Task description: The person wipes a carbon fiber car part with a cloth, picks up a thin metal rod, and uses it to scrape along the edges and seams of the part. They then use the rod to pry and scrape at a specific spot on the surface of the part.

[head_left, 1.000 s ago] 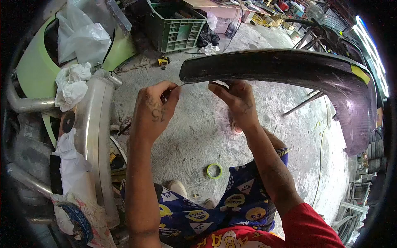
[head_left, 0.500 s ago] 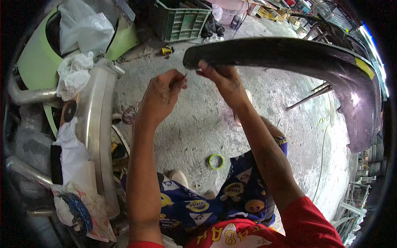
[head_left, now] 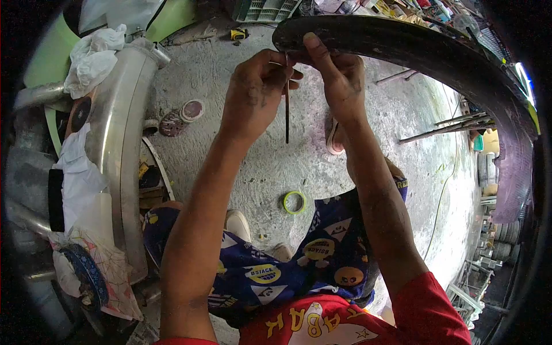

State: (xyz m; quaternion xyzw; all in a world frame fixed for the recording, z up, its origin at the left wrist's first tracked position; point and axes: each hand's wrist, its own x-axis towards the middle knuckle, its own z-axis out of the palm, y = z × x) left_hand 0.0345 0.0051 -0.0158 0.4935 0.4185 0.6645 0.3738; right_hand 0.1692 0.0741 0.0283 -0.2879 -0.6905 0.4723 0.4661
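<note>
Fingers [head_left: 268, 58] of the left hand [head_left: 253, 100] were drawn together in a pinch on a thin dark rod, while those of the right hand [head_left: 348, 86] were closed over the lower edge of the long black panel, thumb flat on its near face and the rest partly hidden. Around them spread the concrete floor [head_left: 259, 178], and over it the long black panel [head_left: 391, 43] curved from in front of the hands away to the right, down to a mesh-patterned end. That right-hand grip at the narrow end probably steadied it, leaving the left free to guide the rod; slanting poles [head_left: 448, 129] showed near the panel's far side, though whether they bore its weight could not be told. A silver metal body [head_left: 118, 132] stood along the left, limiting room beside the left forearm, with white sheeting [head_left: 83, 178] lying over its pipes. Beyond the panel's tip sat a green crate [head_left: 264, 10], cut off by the view. On the floor, well apart from the hands, were a round tub [head_left: 192, 110], a yellow-and-black object [head_left: 238, 34] and a green ring of tape [head_left: 286, 203] between the legs. Smallest was the thin dark rod [head_left: 287, 112], hanging nearly upright just below the panel's tip; its upper end was too covered to show any contact.
</note>
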